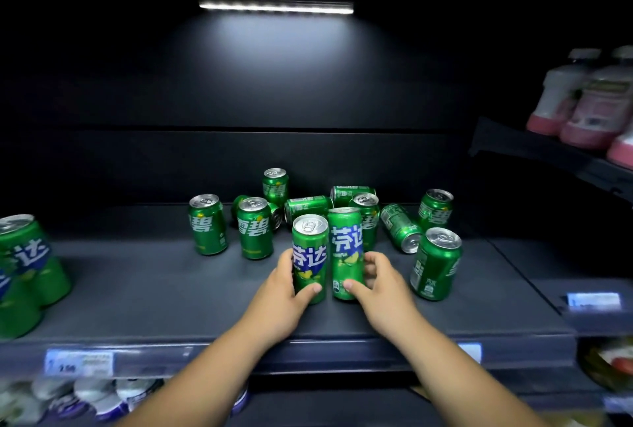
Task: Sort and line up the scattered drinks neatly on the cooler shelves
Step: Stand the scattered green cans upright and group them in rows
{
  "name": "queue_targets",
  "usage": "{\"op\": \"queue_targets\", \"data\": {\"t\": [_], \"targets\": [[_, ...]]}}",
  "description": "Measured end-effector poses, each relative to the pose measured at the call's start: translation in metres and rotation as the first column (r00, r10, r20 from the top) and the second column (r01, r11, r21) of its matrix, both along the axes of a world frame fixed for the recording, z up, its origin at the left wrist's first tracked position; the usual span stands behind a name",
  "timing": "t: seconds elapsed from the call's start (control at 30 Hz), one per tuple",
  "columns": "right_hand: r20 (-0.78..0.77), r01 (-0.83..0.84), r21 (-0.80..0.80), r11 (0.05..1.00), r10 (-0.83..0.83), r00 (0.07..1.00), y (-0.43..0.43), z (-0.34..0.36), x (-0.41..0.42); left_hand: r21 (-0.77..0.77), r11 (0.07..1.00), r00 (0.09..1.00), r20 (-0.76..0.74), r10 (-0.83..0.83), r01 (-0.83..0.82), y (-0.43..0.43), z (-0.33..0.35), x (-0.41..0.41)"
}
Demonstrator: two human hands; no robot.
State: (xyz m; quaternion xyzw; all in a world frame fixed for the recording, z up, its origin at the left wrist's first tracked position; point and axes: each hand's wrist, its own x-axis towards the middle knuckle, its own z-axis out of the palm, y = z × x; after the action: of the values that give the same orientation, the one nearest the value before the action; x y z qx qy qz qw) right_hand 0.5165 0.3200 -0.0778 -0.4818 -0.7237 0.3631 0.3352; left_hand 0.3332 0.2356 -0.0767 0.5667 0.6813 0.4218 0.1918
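The left hand is gripping the left can; the right hand is gripping the right can. Both are standing upright, side by side, just in front of the can pile.

A white light strip glows far up on the black back wall. Blue price labels line the near shelf edge.
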Motion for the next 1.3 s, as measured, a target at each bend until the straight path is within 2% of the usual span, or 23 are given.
{"op": "queue_targets", "data": {"t": [0.3,0.53,0.63,0.77,0.83,0.9,1.07,1.2,1.3], "targets": [[0.081,-0.101,0.113,0.988,0.092,0.992,-0.015,0.001,0.006,-0.003,1.000,0.999,0.032,-0.009,0.009,-0.002,-0.002,-0.002],[0.093,-0.146,0.077,0.986,0.139,0.986,-0.015,0.003,0.007,-0.014,1.000,0.996,0.089,0.017,-0.016,-0.005,-0.007,-0.004],[0.038,-0.125,0.087,0.988,0.122,0.992,-0.014,0.003,0.006,0.008,1.000,0.992,0.122,0.028,-0.029,-0.005,-0.005,-0.004],[-0.166,-0.132,0.020,0.991,0.134,0.977,-0.009,0.019,0.008,0.083,0.996,0.978,0.211,-0.006,-0.012,-0.006,0.014,-0.004],[-0.207,-0.148,0.049,0.988,0.155,0.966,-0.004,0.036,0.010,0.129,0.992,0.975,0.220,-0.016,-0.013,-0.006,0.032,-0.008],[-0.184,-0.171,0.089,0.981,0.185,0.965,0.000,0.056,0.011,0.154,0.988,0.981,0.189,-0.032,0.002,-0.003,0.049,-0.013],[-0.094,-0.155,0.118,0.981,0.166,0.982,0.007,0.078,0.003,0.106,0.990,0.995,-0.015,-0.095,0.096,0.004,0.089,-0.017],[-0.102,-0.129,0.129,0.983,0.142,0.985,0.006,0.080,-0.003,0.024,0.993,0.982,-0.155,-0.107,0.112,0.006,0.102,-0.024],[-0.125,-0.150,0.123,0.981,0.165,0.978,-0.003,0.081,-0.014,-0.033,0.989,0.970,-0.190,-0.151,0.147,-0.001,0.115,-0.036]]}}
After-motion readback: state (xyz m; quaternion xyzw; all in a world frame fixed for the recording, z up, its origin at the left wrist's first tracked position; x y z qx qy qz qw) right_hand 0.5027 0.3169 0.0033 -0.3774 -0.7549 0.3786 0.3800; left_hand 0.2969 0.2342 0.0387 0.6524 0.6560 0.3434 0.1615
